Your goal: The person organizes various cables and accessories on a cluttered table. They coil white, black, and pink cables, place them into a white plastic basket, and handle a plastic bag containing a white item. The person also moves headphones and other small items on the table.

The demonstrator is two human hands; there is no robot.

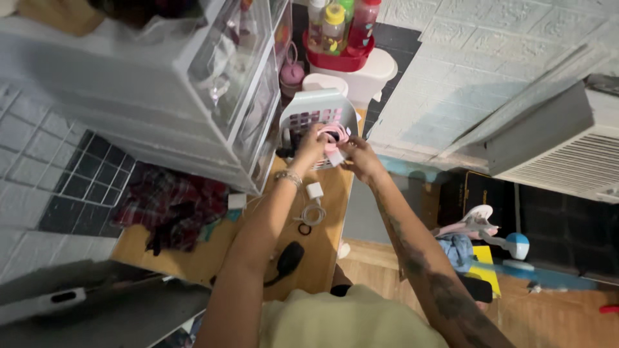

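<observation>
Head view:
Left hand: fingers clenched on pink roll, held before basket.
Right hand: fingers pinching roll's white end.
Below fingers: charger, black mouse on tabletop.
Left of fingers: clear drawers.

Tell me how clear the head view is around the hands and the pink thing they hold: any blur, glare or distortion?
Head view: the left hand and right hand are dim and slightly soft on the pink round object, its details unclear; the clear plastic drawers catch pale glare; wide-angle distortion bends the wall lines; the wooden tabletop is evenly lit.
</observation>
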